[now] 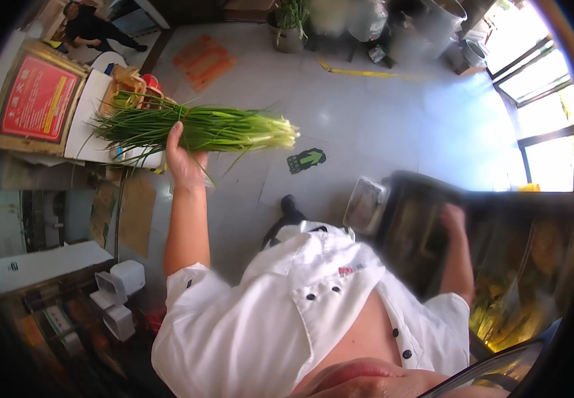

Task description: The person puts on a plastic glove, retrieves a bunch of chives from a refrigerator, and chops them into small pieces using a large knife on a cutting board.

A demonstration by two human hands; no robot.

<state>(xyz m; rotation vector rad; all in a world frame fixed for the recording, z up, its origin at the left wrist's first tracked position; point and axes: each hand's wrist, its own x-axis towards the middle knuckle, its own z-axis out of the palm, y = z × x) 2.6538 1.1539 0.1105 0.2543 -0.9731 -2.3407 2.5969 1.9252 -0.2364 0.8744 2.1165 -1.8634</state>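
My left hand (186, 161), in a thin clear plastic glove, is raised in front on the left. It grips a large bundle of green onions (222, 130) from below, its thumb up against the leaves. A reddish band ties the bundle near the thumb. The pale root ends point right and the thin green tips spread left over a white counter (84, 112). My right hand (452, 217) is blurred at the right, beside or over a dark worktop (416, 224). Its fingers look bent, and whether it holds something cannot be told.
An orange basket (130, 84) with greens stands on the counter beside a red sign board (39, 97). A person in dark clothes (93, 27) is at the upper left. A potted plant (291, 30) and large metal pots (443, 22) line the far side. A metal tray (365, 204) adjoins the worktop.
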